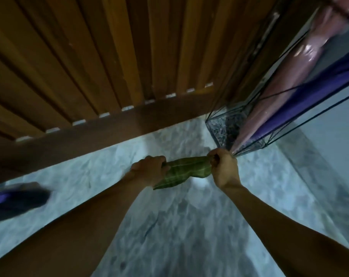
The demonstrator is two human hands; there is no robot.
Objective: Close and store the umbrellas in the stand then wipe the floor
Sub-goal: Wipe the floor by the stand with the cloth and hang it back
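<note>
- Both arms reaching forward and down over the marble floor (169,226).
- Left hand (149,169) and right hand (224,167) are each gripping one end of the green checked cloth (184,170), fingers curled tight.
- Umbrellas (285,84) are sitting in the wire stand (227,128), just beyond the right hand.

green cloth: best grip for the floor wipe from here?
The green plaid cloth is stretched between the left hand and right hand, bunched into a rope, apparently off the marble floor. End grips suit wringing, not wiping. Probably better: open it out and press down from above on its middle, palm flat.
</note>
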